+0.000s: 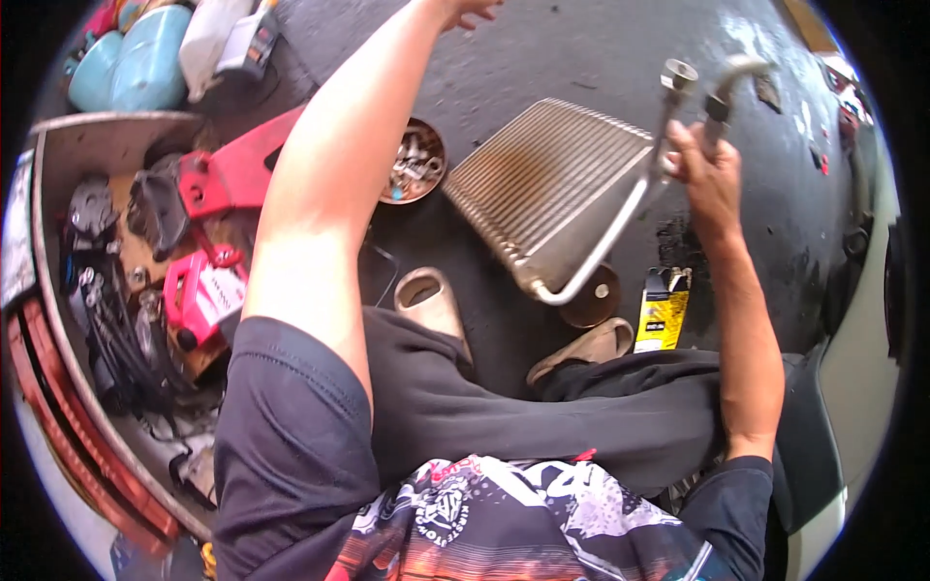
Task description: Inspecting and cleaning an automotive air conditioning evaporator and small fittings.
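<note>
My right hand is closed around the metal pipes of an evaporator core, keeping it tilted in front of my knees. The core is a finned silver block with brown staining across its middle. One bent pipe runs from its near corner up to my hand, and the pipe ends stick out above my fingers. At the top edge, my left hand is partly cut off by the frame. Its visible fingers are stretched out, with nothing seen in them. The left arm passes over a round tin of small metal parts.
A yellow and black box stands on the dark floor near my right sandal. Behind it is a brown round object. A parts-filled cabinet, a red floor jack and a pink jug lie left; blue-green containers beyond.
</note>
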Demonstrator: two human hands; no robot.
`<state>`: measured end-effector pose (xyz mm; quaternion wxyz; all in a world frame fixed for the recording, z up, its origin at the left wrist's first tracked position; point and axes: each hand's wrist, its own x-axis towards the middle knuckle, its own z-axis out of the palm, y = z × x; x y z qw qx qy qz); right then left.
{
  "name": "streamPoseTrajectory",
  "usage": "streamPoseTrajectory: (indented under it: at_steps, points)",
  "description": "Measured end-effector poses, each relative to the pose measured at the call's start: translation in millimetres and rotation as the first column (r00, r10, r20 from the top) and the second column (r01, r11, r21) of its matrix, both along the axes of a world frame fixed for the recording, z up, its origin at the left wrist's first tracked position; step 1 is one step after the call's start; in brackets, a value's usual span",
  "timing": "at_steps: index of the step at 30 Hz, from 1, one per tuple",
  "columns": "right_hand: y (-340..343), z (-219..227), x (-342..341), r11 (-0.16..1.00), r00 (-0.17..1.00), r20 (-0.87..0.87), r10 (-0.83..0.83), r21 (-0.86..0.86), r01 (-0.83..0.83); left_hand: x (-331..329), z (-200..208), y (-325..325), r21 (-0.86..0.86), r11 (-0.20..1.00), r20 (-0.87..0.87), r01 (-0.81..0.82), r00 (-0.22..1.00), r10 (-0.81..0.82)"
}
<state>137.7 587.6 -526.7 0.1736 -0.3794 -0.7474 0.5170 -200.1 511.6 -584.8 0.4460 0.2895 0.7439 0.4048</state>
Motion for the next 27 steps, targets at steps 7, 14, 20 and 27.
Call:
streamPoseTrajectory:
  at_steps: [7,14,20,27]
  points:
    - [8,-2,-4,0.999,0.987,-0.151,0.047,0.009,-0.046,-54,-20,-61,-0.05,0.975,-0.005,-0.216,0.976,0.216]
    - [77,-12,-47,0.989,0.925,-0.381,0.003,0.135,0.053,-91,-39,-114,-0.069,0.954,-0.048,-0.29,0.957,0.287]
    - [106,-48,-49,0.983,0.814,-0.579,-0.05,0.115,0.143,-71,-37,-122,-0.153,0.973,-0.198,-0.174,0.97,0.142]
    - [98,-102,21,0.879,0.913,-0.346,-0.215,0.339,0.335,-46,-73,-130,-0.549,0.81,-0.275,0.207,0.87,-0.409]
